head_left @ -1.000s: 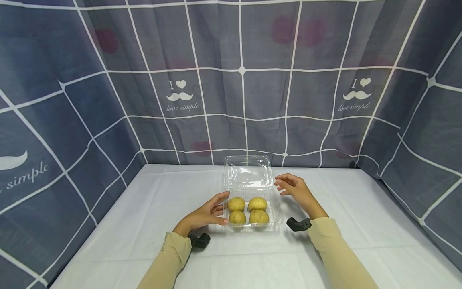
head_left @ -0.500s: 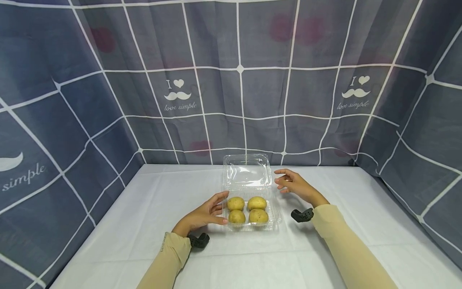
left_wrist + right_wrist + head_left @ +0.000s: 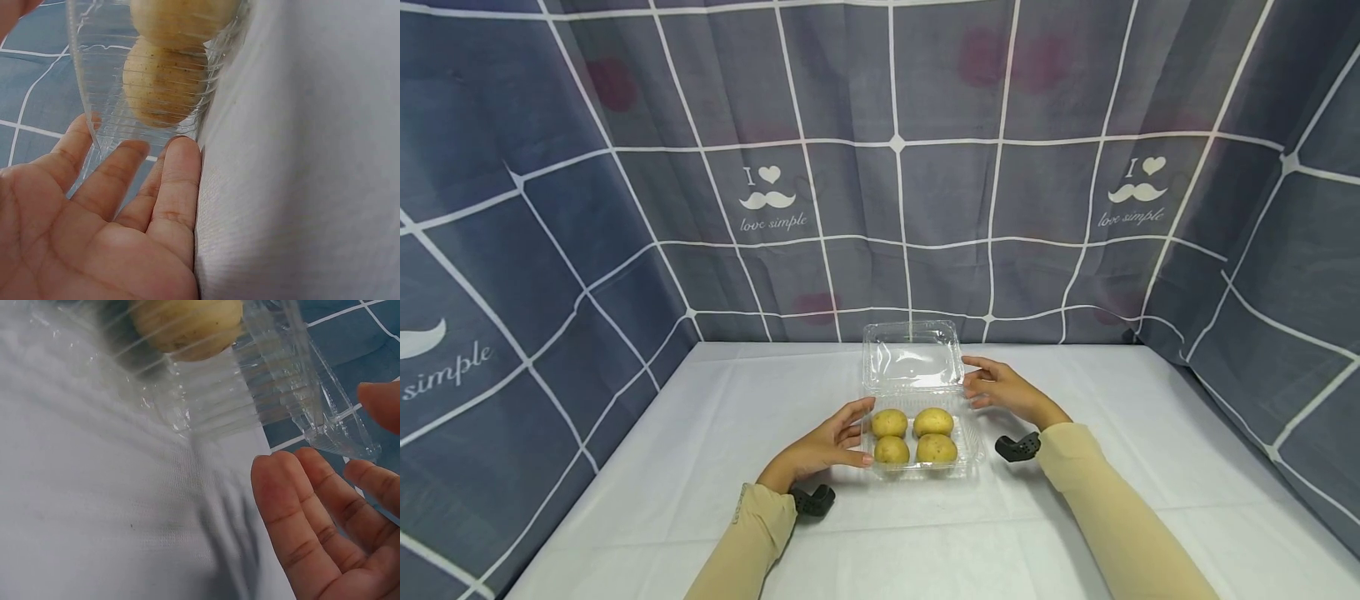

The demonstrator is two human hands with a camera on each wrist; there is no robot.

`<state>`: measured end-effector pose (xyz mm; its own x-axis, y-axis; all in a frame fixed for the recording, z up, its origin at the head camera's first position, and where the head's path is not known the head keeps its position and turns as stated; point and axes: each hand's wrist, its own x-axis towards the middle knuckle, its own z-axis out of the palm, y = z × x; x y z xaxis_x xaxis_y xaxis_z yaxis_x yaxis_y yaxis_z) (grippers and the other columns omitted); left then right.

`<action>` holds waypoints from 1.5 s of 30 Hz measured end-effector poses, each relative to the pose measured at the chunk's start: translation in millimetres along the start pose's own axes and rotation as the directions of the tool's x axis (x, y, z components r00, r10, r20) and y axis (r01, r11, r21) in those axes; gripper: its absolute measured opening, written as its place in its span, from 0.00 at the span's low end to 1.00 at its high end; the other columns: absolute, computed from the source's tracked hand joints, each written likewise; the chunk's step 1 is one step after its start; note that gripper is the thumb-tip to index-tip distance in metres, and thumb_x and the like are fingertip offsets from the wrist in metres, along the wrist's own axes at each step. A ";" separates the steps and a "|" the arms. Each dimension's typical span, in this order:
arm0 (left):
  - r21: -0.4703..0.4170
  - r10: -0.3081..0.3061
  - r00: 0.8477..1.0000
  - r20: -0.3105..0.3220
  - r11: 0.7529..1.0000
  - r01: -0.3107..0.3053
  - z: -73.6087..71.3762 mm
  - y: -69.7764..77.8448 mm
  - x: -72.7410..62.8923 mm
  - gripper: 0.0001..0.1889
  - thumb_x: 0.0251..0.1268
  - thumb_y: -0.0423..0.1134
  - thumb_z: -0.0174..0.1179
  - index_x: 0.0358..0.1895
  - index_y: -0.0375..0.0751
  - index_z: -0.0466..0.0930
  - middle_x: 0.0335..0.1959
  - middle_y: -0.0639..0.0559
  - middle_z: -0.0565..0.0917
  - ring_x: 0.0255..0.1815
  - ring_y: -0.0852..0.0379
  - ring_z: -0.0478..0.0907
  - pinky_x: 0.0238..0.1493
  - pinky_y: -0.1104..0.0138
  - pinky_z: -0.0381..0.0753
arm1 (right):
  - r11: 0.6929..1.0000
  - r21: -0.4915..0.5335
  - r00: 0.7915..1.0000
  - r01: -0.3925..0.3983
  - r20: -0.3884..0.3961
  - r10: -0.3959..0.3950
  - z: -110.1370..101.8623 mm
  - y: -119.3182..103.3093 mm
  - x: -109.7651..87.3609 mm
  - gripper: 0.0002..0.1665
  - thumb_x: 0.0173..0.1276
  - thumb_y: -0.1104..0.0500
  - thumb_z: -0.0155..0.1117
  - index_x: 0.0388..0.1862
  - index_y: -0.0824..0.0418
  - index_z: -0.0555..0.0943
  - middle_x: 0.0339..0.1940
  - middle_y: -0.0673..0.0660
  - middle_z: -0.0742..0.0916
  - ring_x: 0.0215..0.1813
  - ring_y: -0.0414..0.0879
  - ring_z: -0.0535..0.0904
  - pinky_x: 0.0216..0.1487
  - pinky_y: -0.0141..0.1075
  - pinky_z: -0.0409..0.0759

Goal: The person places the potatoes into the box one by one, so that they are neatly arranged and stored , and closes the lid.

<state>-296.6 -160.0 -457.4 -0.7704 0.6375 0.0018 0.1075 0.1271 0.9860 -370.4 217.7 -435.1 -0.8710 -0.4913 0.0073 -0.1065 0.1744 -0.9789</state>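
A clear plastic clamshell box (image 3: 968,425) lies on the white table with its lid (image 3: 913,367) raised at the back. Several yellow potatoes (image 3: 936,448) sit in the box in two rows. Along the box's left side rests my left hand (image 3: 820,442), thumb near the front corner and index finger near the back one. In the left wrist view its extended fingers (image 3: 180,181) touch the ribbed wall. My right hand (image 3: 1003,390) is at the lid's right edge; in the right wrist view its fingers (image 3: 284,500) are extended, with a small gap to the plastic.
A white cloth (image 3: 850,550) covers the table. Dark grey-blue curtains with white grid lines (image 3: 947,192) enclose the back and both sides. A black wrist mount (image 3: 1018,447) sits at the right wrist, another wrist mount (image 3: 814,500) at the left.
The right hand rose slightly and drew off to the right, then came left to the lid's edge. The left hand, box and potatoes keep their places; the view shifted a little.
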 end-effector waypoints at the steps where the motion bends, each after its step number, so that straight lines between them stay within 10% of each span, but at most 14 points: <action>1: 0.000 0.000 1.000 0.000 1.000 0.000 0.2 0.1 0.1 0.55 0.68 0.32 0.75 0.88 0.33 0.44 0.89 0.31 0.46 0.85 0.26 0.51 0.83 0.41 0.60 | 1.000 0.012 1.000 0.000 -0.003 0.000 0.7 -0.1 -0.2 0.43 0.80 0.69 0.59 0.84 0.80 0.51 0.60 0.70 0.82 0.51 0.44 0.85 0.54 0.40 0.90; 28: -0.022 0.015 1.000 0.011 1.000 -0.015 0.0 -1.0 0.3 0.56 0.69 0.30 0.74 0.88 0.32 0.40 0.88 0.28 0.43 0.86 0.25 0.48 0.83 0.39 0.58 | 0.972 0.080 0.972 0.223 -0.090 -0.215 29.2 5.6 -32.9 0.36 0.89 0.58 0.44 0.86 0.74 0.52 0.82 0.83 0.62 0.71 0.64 0.78 0.63 0.42 0.86; 38: -0.077 -0.003 0.999 -0.043 0.997 -0.001 0.4 0.3 1.2 0.57 0.64 0.32 0.79 0.84 0.35 0.42 0.88 0.28 0.48 0.86 0.26 0.51 0.84 0.41 0.59 | 0.935 0.191 0.954 0.299 -0.070 -0.291 29.6 15.5 -41.0 0.28 0.89 0.56 0.36 0.80 0.58 0.70 0.76 0.53 0.78 0.71 0.50 0.79 0.66 0.43 0.84; 45: -0.074 -0.008 0.996 -0.089 0.997 0.002 0.7 2.0 0.3 0.71 0.59 0.29 0.81 0.87 0.49 0.25 0.87 0.28 0.52 0.83 0.27 0.58 0.81 0.42 0.65 | 0.917 0.232 0.945 0.325 -0.040 -0.324 28.4 15.8 -44.5 0.27 0.89 0.56 0.33 0.72 0.46 0.78 0.71 0.42 0.82 0.71 0.46 0.80 0.66 0.39 0.83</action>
<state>-296.2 -159.0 -455.6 -0.8239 0.5667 0.0083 0.0596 0.0720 0.9956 -319.7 218.1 -456.7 -0.8079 -0.4865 0.3326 -0.2689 -0.1979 -0.9426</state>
